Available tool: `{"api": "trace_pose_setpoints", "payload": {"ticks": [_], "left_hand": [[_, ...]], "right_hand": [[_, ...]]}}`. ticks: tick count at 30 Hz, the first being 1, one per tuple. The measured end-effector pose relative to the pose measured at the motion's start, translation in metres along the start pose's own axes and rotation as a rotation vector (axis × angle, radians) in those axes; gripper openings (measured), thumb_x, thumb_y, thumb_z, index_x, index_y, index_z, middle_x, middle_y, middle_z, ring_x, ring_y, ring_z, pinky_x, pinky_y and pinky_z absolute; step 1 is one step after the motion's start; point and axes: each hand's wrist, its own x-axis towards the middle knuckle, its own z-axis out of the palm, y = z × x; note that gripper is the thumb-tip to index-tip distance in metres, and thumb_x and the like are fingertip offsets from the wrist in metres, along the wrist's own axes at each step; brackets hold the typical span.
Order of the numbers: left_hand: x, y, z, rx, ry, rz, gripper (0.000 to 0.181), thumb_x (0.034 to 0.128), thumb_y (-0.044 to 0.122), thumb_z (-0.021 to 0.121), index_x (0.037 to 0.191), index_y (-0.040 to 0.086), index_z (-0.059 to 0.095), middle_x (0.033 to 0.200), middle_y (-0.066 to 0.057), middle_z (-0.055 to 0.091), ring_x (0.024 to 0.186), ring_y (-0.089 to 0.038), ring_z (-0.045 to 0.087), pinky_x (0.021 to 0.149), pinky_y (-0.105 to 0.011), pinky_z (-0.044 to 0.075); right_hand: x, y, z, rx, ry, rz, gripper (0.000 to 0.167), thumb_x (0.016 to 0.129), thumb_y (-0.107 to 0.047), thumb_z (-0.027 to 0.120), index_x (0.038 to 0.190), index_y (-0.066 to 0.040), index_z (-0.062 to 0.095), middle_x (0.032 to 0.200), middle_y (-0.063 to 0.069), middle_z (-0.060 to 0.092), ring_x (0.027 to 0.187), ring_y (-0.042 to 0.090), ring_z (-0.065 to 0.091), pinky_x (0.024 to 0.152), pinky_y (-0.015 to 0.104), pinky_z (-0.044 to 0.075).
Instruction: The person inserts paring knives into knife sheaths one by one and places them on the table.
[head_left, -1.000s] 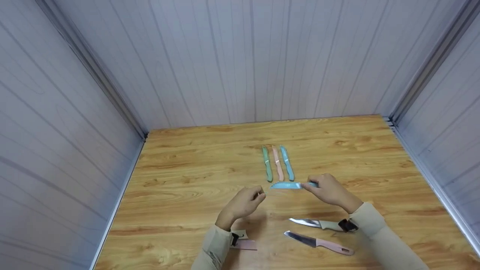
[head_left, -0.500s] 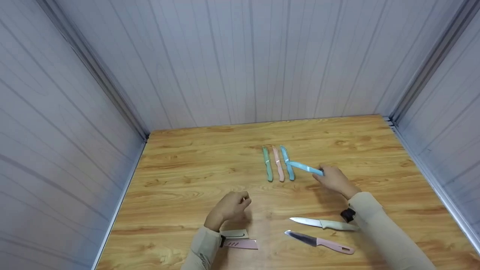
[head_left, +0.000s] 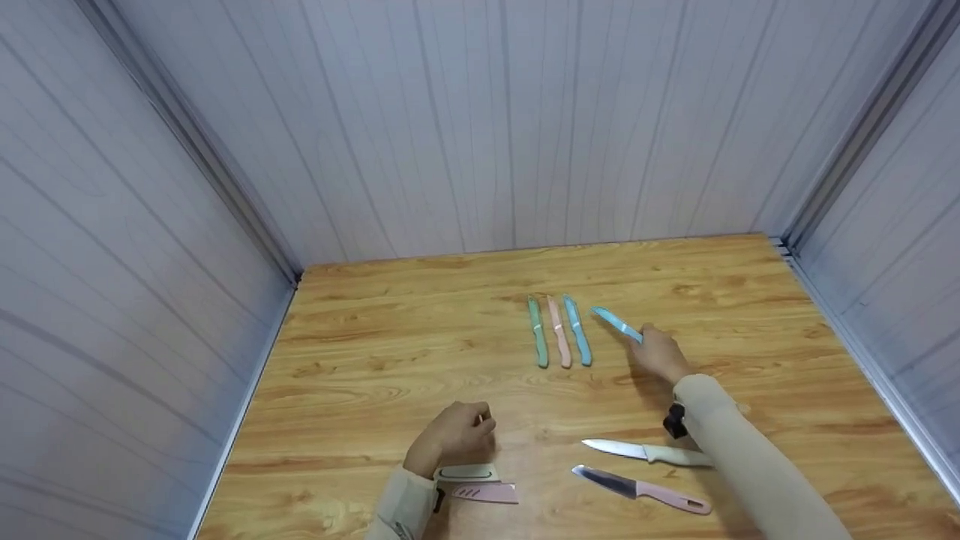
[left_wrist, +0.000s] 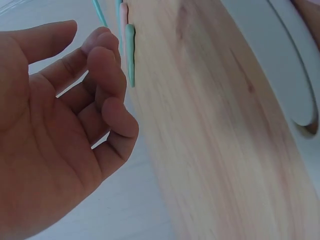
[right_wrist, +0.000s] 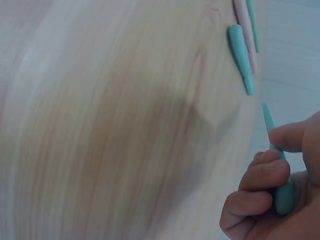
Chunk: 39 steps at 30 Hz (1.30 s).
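knife (head_left: 618, 323) in right hand (head_left: 660, 354); long axis diagonal, tip forward-left.

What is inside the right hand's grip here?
A light-blue knife, gripped by its handle. In the head view its front part sticks out past the right hand; the right wrist view also shows the handle's rounded end. The fingers cover part of the handle.

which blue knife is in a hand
The rightmost blue knife: the right hand grips its handle. The other blue knife lies on the table, in a row with the green knife.
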Motion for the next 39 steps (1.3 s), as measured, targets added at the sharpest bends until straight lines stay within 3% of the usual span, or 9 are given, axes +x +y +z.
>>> {"api": "trace_pose_setpoints", "payload": {"ticks": [6,13,17,25,32,39], "left_hand": [[-0.007,-0.008,0.005,-0.005,-0.021,-0.035,0.016,0.0967,0.021,0.053,0.093,0.01,0.064,0.071,0.003,0.059,0.053,-0.008,0.047,0.051,-0.026,0.039],[-0.019,-0.02,0.009,-0.005,-0.043,-0.037,0.007,0.0873,0.014,0.064,0.08,0.014,0.065,0.07,0.01,0.054,0.059,-0.005,0.046,0.054,-0.024,0.041],[-0.027,-0.027,0.012,0.002,-0.057,-0.021,0.002,0.0827,0.011,0.069,0.082,0.011,0.068,0.072,0.011,0.054,0.063,-0.004,0.047,0.059,-0.023,0.042],[-0.039,-0.034,0.017,0.003,-0.049,-0.024,0.011,0.077,0.007,0.076,0.085,0.01,0.069,0.077,0.007,0.057,0.069,-0.005,0.049,0.064,-0.024,0.044],[-0.041,-0.038,0.019,0.001,-0.019,0.005,0.015,0.0744,0.002,0.076,0.085,0.009,0.07,0.077,0.005,0.057,0.068,-0.005,0.049,0.063,-0.024,0.044],[-0.041,-0.04,0.021,0.004,-0.007,0.009,0.016,0.0742,-0.002,0.075,0.084,0.01,0.07,0.077,0.006,0.056,0.067,-0.005,0.048,0.062,-0.023,0.043]], "right_hand": [[0.013,0.002,0.01,-0.013,0.007,0.09,0.034,0.101,-0.024,0.04,0.111,0.009,0.045,0.077,0.013,0.05,0.061,0.022,0.047,0.052,0.032,0.038],[0.023,0.0,0.019,-0.005,0.016,0.141,0.036,0.101,-0.022,0.038,0.114,0.011,0.039,0.08,0.018,0.052,0.068,0.027,0.051,0.057,0.036,0.041],[0.027,-0.004,0.022,-0.044,0.011,0.145,0.037,0.1,-0.023,0.039,0.113,0.012,0.041,0.082,0.019,0.053,0.072,0.029,0.053,0.06,0.039,0.043],[0.032,-0.01,0.028,-0.112,0.044,0.123,0.029,0.097,-0.021,0.045,0.098,0.006,0.054,0.088,0.021,0.052,0.075,0.031,0.052,0.064,0.045,0.043],[0.037,-0.012,0.035,-0.107,0.043,0.111,0.03,0.097,-0.02,0.044,0.106,0.008,0.049,0.088,0.02,0.054,0.078,0.033,0.055,0.068,0.047,0.045],[0.042,-0.015,0.043,-0.144,0.045,0.106,0.033,0.097,-0.022,0.046,0.108,0.009,0.047,0.081,0.017,0.054,0.072,0.029,0.055,0.063,0.044,0.046]]}}
